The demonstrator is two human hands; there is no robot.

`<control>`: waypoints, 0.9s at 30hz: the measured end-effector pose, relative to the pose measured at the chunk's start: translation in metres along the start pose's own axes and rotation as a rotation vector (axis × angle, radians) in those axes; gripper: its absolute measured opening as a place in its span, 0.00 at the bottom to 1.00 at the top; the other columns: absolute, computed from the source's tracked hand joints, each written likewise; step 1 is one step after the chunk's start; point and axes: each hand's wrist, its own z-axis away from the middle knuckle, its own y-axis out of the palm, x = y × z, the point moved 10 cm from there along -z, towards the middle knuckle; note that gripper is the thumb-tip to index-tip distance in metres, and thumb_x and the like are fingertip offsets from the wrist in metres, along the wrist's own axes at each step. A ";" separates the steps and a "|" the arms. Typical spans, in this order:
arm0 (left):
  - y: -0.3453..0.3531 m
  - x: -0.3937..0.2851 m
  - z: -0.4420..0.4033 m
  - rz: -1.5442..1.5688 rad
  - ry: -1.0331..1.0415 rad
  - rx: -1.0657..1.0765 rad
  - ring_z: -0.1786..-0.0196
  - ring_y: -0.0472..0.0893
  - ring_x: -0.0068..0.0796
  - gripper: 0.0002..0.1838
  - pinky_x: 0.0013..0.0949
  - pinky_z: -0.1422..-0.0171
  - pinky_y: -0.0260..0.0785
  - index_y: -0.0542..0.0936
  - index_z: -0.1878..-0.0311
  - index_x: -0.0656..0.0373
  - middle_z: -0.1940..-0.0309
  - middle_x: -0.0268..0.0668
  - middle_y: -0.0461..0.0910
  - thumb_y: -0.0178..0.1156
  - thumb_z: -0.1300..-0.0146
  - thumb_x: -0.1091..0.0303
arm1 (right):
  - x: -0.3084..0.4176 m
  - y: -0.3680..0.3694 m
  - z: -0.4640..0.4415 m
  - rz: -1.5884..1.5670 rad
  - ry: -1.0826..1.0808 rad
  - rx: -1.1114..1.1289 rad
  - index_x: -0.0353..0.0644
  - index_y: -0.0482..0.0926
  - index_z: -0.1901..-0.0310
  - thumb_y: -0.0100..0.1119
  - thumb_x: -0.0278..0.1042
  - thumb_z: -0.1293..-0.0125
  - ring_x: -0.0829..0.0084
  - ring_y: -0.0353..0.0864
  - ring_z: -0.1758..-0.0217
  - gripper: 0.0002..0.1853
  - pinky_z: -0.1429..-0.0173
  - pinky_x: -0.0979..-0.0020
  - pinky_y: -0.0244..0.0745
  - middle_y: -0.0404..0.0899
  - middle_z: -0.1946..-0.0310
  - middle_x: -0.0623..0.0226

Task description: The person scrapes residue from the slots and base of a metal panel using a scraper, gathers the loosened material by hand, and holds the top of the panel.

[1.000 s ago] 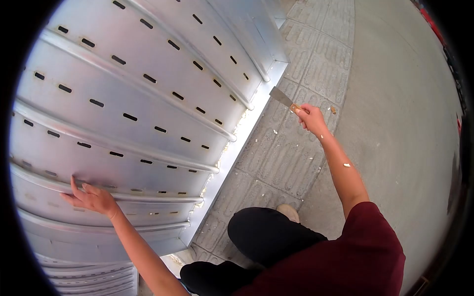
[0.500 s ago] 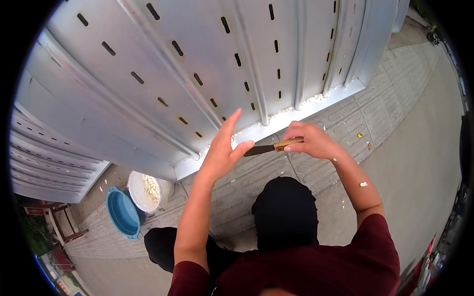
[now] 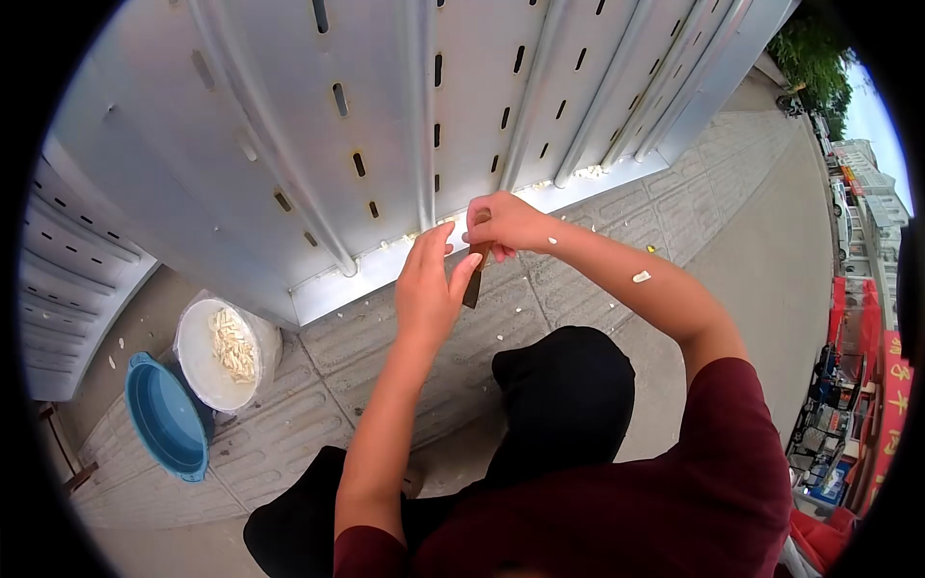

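Scraper [image 3: 472, 287] swung from sideways to blade-down, nr panel [image 3: 289, 125]; R hand [image 3: 503, 223] pinching handle, L hand [image 3: 427, 291] open beside it, thumb apart. White bucket [image 3: 196, 358] w/ pale bits [image 3: 234, 349] by blue basin [image 3: 145, 424].

"How is the light reaching you?"

"Bright, diffuse daylight is falling over everything, and pale sky [image 3: 877, 125] is showing at two o'clock. Toward twelve, the metal panel [image 3: 385, 125] is giving off a milky sheen, while its bottom lip [image 3: 337, 284] is glaring nearly white."

"Any shadows?"

"Soft shade is gathering around my dark trousers [image 3: 568, 395], toward five."

"And sharpness?"

"My left hand [image 3: 429, 284] and right hand [image 3: 503, 224] are looking fairly crisp. Toward three, the distant street [image 3: 867, 222] is bending and softening, and black is rounding every corner."
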 end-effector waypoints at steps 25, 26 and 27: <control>-0.002 -0.041 0.010 0.078 0.298 -0.147 0.69 0.77 0.30 0.13 0.31 0.68 0.69 0.76 0.51 0.60 0.66 0.37 0.70 0.62 0.39 0.76 | 0.030 0.013 0.001 0.197 -0.121 -0.158 0.37 0.83 0.63 0.62 0.28 0.43 0.74 0.78 0.72 0.07 0.65 0.71 0.75 0.82 0.73 0.64; -0.004 -0.035 0.009 0.180 0.237 -0.152 0.70 0.77 0.29 0.12 0.31 0.68 0.69 0.76 0.52 0.60 0.66 0.36 0.70 0.61 0.38 0.77 | 0.043 0.004 0.015 0.242 -0.141 -0.234 0.37 0.83 0.62 0.62 0.27 0.43 0.74 0.79 0.70 0.08 0.63 0.71 0.75 0.83 0.72 0.64; -0.007 -0.030 0.007 0.281 0.177 -0.157 0.71 0.77 0.27 0.10 0.30 0.68 0.69 0.75 0.53 0.60 0.66 0.36 0.70 0.61 0.38 0.77 | 0.058 -0.003 0.028 0.286 -0.163 -0.310 0.37 0.83 0.61 0.63 0.27 0.43 0.74 0.80 0.69 0.09 0.62 0.72 0.76 0.83 0.71 0.64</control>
